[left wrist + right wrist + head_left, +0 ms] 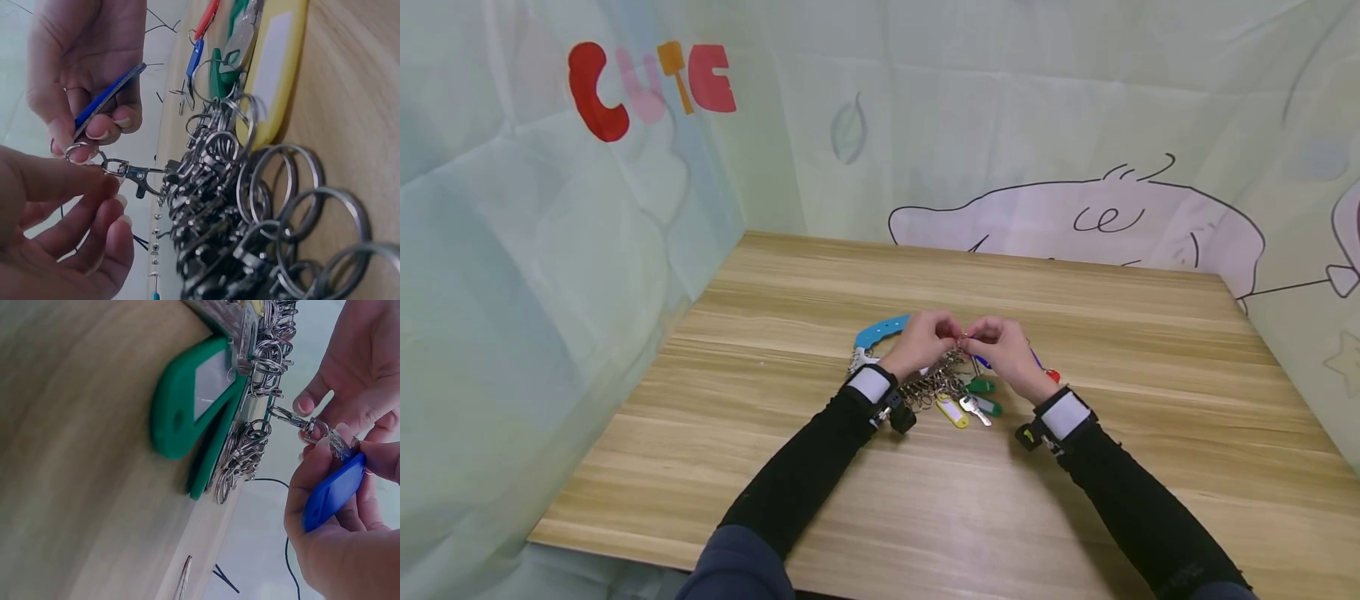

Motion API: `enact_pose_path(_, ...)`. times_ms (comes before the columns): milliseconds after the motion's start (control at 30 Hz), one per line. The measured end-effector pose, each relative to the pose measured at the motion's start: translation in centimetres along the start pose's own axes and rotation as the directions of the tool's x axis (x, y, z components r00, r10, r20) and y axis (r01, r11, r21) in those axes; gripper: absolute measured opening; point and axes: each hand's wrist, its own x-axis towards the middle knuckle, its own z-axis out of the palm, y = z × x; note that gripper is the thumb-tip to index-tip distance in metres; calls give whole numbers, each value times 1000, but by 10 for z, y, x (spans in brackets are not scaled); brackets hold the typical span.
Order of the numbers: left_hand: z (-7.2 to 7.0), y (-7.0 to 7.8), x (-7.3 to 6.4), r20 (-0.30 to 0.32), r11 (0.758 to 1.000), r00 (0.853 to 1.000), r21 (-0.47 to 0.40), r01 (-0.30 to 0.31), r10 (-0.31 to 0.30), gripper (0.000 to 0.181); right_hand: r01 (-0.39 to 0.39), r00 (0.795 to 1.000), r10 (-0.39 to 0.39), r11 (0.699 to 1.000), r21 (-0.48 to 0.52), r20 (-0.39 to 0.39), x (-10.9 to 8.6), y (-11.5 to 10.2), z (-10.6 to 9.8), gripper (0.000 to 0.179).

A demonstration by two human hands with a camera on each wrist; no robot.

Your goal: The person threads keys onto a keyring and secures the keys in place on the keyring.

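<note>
My left hand (921,343) and right hand (1011,358) meet over a bunch of metal clasps and split rings (931,385). In the left wrist view, the left thumb and fingers pinch a split ring (80,147) joined to a swivel clasp (139,175), which hooks onto the bunch. The right hand grips a blue key tag (336,495) by that ring, the tag lying against its fingers. A blue curved holder (882,331) lies behind the left hand. Green tags (981,386), a yellow tag (952,412) and a silver key (976,409) hang from the bunch.
A wood-grain table (820,500) carries everything. A red tag (1053,376) lies to the right of the right hand. Printed cloth (820,108) hangs behind the table and along its left side.
</note>
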Motion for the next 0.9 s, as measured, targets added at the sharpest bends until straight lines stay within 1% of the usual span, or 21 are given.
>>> enact_pose_path(67, 0, -1, 0, 4, 1000, 1000, 7, -20, 20, 10, -1, 1000, 1, 1000, 11, 5, 0, 0, 0, 15)
enact_pose_path(133, 0, -2, 0, 2, 1000, 1000, -9, -17, 17, 9, -8, 1000, 8, 1000, 21, 3, 0, 1, 0, 14)
enact_pose_path(267, 0, -2, -1, -6, 999, 1000, -45, 12, -12, 9, 1, 1000, -1, 1000, 20, 3, 0, 1, 0, 14)
enact_pose_path(367, -1, -1, -2, -8, 995, 999, -84, 44, -45, 12, 12, 1000, -12, 1000, 1, 13, -1, 1, 1, 16)
enact_pose_path(467, -2, 0, -2, -6, 992, 998, -106, 69, -70, 13, 7, 1000, -7, 1000, -6, 16, -2, 1, 1, 15)
enact_pose_path(533, -3, 1, -2, -1, 994, 998, -91, 58, -59, 12, 2, 1000, -2, 1000, -6, 17, -2, 1, 1, 15)
enact_pose_path(700, -3, 1, -2, 14, 999, 1000, -40, -5, 6, 10, -17, 1000, 17, 1000, 0, 12, -2, 0, 2, 16)
enact_pose_path(767, -4, 0, -2, 12, 999, 1000, -40, -12, 13, 10, -24, 1000, 24, 1000, 2, 13, -1, 0, 1, 17)
enact_pose_path(900, -3, -2, -2, -2, 999, 1000, -47, 1, -1, 8, -19, 1000, 19, 1000, 1, 17, -1, 1, 1, 17)
